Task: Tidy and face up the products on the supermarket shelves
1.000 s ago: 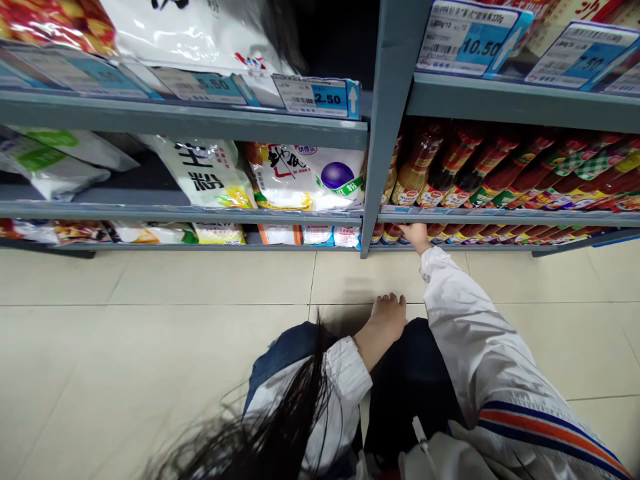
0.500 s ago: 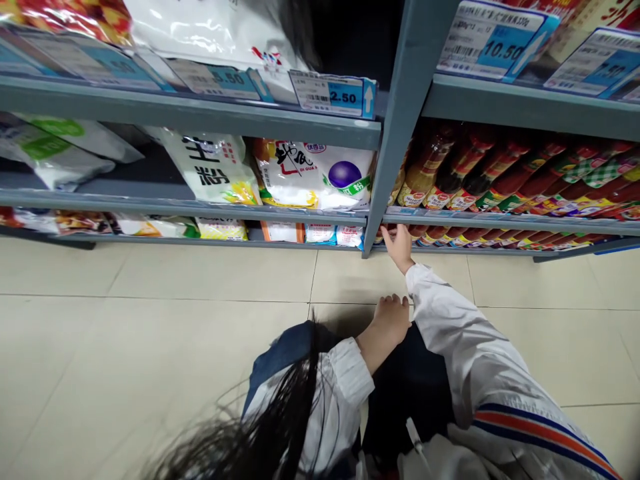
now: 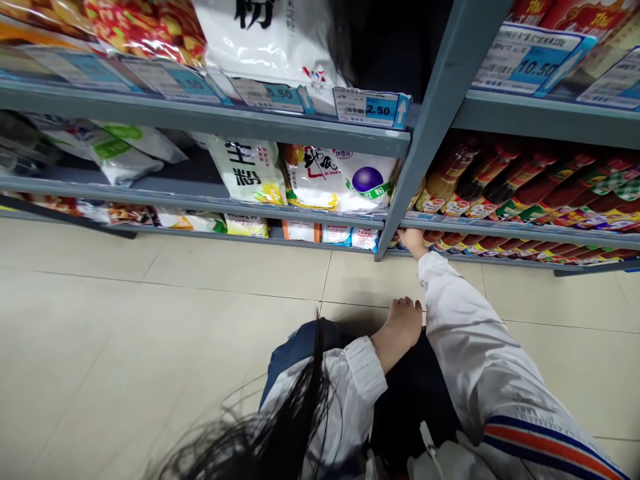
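Observation:
My right hand reaches into the bottom shelf, just right of the grey upright. Its fingers are hidden under the shelf edge above, so their hold does not show. Beside it runs a row of sauce bottles with red-brown contents. My left hand is low over my dark-clad legs, back upward and fingers curled down. The inside of that hand is hidden. White sleeves cover both arms.
Slanted bottles fill the shelf above my right hand. Left of the upright lie white starch bags and small packets. Price tags line the upper shelf edge. Pale floor tiles lie below; dark hair hangs in front.
My right hand has gone deeper into the bottom shelf, and its fingers have passed out of sight. The view has shifted, moving the shelves rightward in the picture. My left hand stays curled.

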Demonstrator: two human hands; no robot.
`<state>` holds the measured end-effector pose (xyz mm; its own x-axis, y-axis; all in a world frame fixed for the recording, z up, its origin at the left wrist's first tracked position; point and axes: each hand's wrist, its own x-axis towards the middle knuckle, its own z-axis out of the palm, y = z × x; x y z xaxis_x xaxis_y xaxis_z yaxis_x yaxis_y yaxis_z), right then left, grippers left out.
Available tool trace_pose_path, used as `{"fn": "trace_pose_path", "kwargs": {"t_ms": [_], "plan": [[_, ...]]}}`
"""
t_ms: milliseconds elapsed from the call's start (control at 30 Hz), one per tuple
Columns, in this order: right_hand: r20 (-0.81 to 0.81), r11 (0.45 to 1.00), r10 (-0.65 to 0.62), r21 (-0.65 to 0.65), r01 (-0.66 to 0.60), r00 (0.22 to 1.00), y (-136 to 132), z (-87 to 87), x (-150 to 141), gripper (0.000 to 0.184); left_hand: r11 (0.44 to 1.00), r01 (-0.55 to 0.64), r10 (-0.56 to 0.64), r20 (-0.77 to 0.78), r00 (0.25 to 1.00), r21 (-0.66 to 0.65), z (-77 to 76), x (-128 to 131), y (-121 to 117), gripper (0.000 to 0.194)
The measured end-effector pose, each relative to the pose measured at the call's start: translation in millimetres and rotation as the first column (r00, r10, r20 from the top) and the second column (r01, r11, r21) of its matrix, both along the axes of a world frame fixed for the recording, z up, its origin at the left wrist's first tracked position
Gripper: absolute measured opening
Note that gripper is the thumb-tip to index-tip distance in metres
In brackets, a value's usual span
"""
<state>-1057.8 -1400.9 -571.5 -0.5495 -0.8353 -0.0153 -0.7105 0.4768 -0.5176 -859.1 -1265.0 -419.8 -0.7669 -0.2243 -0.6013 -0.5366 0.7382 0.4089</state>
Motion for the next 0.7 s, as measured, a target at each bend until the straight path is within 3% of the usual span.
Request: {"fn": "trace_pose_path", "kwargs": {"t_ms": [167, 433, 533, 700], "plan": [[0.087, 0.999, 0.051, 0.003, -0.051, 0.995, 1, 4.5, -10, 0.017, 1.0, -0.005, 0.005, -0.002, 1.0, 0.013, -1.0, -1, 0, 0.062], [0.228, 0.992, 0.083, -0.112, -0.058, 0.97, 10, 8.6, -11, 0.025, 0.999, -0.005, 0.006, -0.011, 1.0, 0.034, 7.1, -2, -2, 0.059], [0.331, 0.991, 0.074, -0.134, -0.03, 0.941, 15, 4.5, -9, 0.026, 0.999, -0.009, 0.009, -0.017, 1.0, 0.045, 11.6, -1, -1, 0.058], [0.532, 0.988, 0.066, -0.152, 0.018, 0.844, 18, -0.2, -4, 0.046, 0.997, -0.02, 0.021, -0.014, 1.0, 0.069, 16.8, 2, 0, 0.058]]}}
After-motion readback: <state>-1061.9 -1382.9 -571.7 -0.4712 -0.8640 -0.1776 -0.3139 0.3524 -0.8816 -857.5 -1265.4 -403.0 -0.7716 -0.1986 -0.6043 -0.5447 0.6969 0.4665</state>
